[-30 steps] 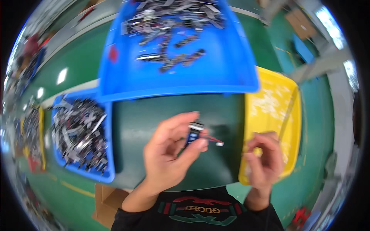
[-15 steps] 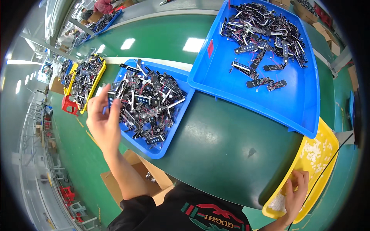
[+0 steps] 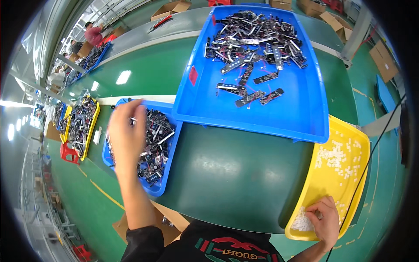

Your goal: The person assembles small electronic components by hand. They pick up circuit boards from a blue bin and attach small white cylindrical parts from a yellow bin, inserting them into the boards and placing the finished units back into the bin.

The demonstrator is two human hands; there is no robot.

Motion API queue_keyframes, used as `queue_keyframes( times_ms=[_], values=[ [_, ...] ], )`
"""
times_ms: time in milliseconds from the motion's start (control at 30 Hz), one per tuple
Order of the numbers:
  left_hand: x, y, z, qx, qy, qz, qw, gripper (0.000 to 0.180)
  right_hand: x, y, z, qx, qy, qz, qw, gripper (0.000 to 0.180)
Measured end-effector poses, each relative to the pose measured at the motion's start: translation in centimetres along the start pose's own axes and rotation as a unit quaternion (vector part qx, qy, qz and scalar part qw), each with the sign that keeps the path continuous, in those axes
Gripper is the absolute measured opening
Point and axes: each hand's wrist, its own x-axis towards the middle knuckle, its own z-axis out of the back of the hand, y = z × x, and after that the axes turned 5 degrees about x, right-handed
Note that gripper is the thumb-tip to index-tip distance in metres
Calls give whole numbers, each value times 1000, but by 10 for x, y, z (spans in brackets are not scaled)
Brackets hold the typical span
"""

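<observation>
My left hand (image 3: pixel 125 137), smeared by motion, hangs over the smaller blue tray (image 3: pixel 168 168), which is heaped with black circuit-board modules (image 3: pixel 158 131) with thin wires and white strips. Whether anything is between its fingers cannot be made out. Down in the yellow tray (image 3: pixel 301 196) at the right, my right hand (image 3: pixel 326 220) has thumb and fingertips closed together at the edge of a pile of small white pieces (image 3: pixel 302 222). What the fingertips pinch, if anything, is too small to name.
A larger blue tray (image 3: pixel 279 124) with more modules (image 3: pixel 257 39) stands ahead on the green table (image 3: pixel 227 174). An open cardboard box (image 3: pixel 174 220) sits below the front edge. A black cable (image 3: pixel 371 153) crosses the yellow tray. Farther left are a yellow tray (image 3: pixel 94 124) and a red stool (image 3: pixel 69 153).
The view has turned, so the trays appear farther left. My left hand has lifted and blurred over the smaller blue tray. My right hand's fingers have closed at the white pile.
</observation>
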Motion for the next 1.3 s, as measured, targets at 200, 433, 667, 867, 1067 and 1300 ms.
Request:
queue_keyframes(
  times_ms=[200,433,667,867,1067,1300],
  values=[
    [32,-98,-74,-50,143,-241,959,22,-10,-5,9,-34,-6,51,998,19],
    [61,-108,-131,64,291,-240,924,28,-17,-8,3,27,-107,62,992,19],
    [57,-96,-80,-117,250,-127,953,42,-12,-8,0,-12,-209,105,972,19],
    [17,-98,-45,-561,335,105,750,46,-1,12,-9,72,-229,78,968,20],
    [-33,-116,-32,-726,377,175,547,40,23,58,-20,165,-204,210,942,26],
    [-63,-131,-41,-741,373,204,519,38,45,94,-48,264,-200,251,910,23]
  ],
)
